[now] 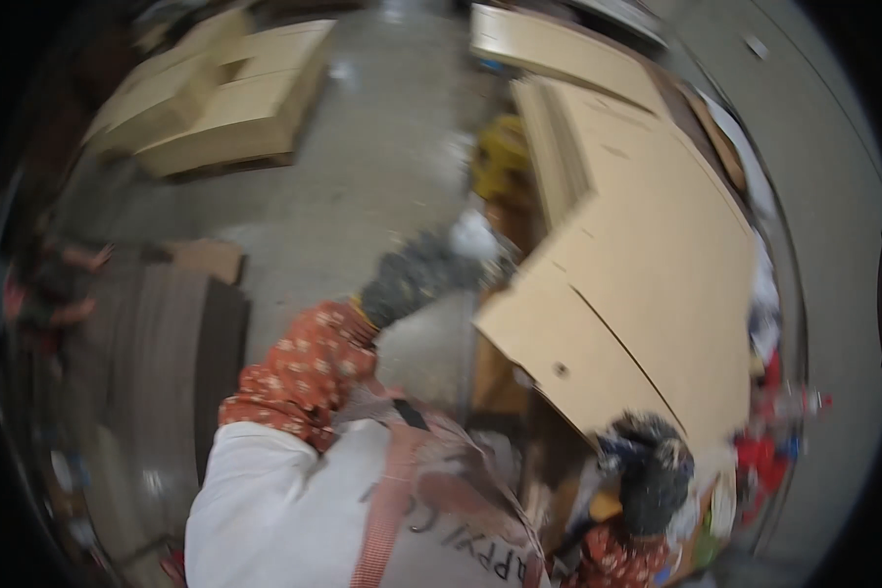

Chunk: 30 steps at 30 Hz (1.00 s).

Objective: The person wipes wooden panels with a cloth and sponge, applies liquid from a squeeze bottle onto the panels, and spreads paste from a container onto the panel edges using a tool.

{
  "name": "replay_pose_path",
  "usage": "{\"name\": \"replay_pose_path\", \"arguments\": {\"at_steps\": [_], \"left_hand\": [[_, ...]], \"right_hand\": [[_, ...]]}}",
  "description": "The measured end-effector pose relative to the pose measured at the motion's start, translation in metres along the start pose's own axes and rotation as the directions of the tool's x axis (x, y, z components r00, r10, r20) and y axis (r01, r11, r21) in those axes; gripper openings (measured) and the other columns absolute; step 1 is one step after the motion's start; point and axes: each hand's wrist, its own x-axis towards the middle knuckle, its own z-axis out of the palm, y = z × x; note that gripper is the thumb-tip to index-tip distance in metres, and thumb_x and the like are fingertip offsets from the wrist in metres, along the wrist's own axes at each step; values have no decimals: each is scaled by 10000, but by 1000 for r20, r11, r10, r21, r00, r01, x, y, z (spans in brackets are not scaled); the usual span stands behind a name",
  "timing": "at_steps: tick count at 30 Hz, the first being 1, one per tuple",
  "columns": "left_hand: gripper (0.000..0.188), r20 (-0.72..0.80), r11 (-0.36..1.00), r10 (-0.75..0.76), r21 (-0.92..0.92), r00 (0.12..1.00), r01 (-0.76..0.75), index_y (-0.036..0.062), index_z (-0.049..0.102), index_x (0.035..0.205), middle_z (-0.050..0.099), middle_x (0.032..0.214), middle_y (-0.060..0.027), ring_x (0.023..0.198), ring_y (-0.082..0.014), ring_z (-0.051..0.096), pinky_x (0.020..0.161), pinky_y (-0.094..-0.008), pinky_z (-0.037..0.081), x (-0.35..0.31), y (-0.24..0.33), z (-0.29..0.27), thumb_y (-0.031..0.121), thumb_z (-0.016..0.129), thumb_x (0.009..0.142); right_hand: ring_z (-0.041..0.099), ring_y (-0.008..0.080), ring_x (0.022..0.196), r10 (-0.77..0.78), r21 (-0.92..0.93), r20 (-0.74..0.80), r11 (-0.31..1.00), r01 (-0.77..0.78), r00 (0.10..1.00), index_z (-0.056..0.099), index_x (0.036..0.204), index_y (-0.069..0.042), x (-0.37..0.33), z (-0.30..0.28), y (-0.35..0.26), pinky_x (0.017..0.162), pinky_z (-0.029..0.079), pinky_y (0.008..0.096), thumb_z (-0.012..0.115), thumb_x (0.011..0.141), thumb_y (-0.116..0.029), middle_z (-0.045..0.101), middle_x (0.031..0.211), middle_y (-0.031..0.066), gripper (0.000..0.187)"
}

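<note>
White clothing (294, 510) lies nearest. Left, grey stacked boards (171, 343); a floor aisle (363, 157) separates them from the left hand (478, 257), which meets a tan cardboard sheet's (647, 284) left edge; right hand (647, 459) touches its near edge. Blur hides whether either grips.

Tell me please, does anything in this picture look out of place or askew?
Yes, the large tan panel on the right looks askew: its left corner juts out past the stacked boards, whose edges run at another angle. A dark line also slants across its surface; I cannot tell whether that is damage.
</note>
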Motion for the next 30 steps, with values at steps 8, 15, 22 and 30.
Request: {"name": "replay_pose_path", "arguments": {"at_steps": [8, 15, 22, 30], "left_hand": [[490, 331, 984, 149, -144, 932, -106, 3, 535, 1233, 663, 1078, -100, 956, -151, 629, 865, -295, 506, -76, 27, 3, 78, 742, 796], [313, 225, 952, 216, -264, 950, -154, 72, 657, 997, 682, 898, -59, 828, -168, 638, 767, -317, 509, -131, 22, -12, 236, 762, 751], [316, 178, 977, 178, -146, 968, -153, 108, 676, 950, 688, 841, -76, 756, -203, 654, 702, -331, 497, -107, 1, -11, 299, 756, 712], [308, 50, 985, 164, 38, 985, -166, 97, 676, 851, 686, 777, -84, 736, -216, 669, 690, -330, 515, -112, 5, -9, 262, 793, 619]], "right_hand": [[634, 226, 746, -216, 194, 401, 970, 148, 890, 631, 967, 38, 32, 73, 23, 693, 527, 335, 478, 947, -257, 631, 897, 171, 333], [631, 215, 851, -89, 305, 390, 952, -37, 917, 612, 1087, 55, 5, 116, -41, 735, 543, 309, 524, 931, -90, 625, 1061, 162, 230], [630, 212, 823, -14, 321, 408, 938, -129, 913, 630, 1044, 65, 30, 141, -34, 727, 535, 300, 527, 914, -67, 645, 1008, 147, 212], [600, 183, 741, 201, 379, 177, 890, -255, 963, 536, 1167, 57, 15, 145, -34, 649, 516, 290, 534, 920, -58, 634, 947, 166, 272]]}}
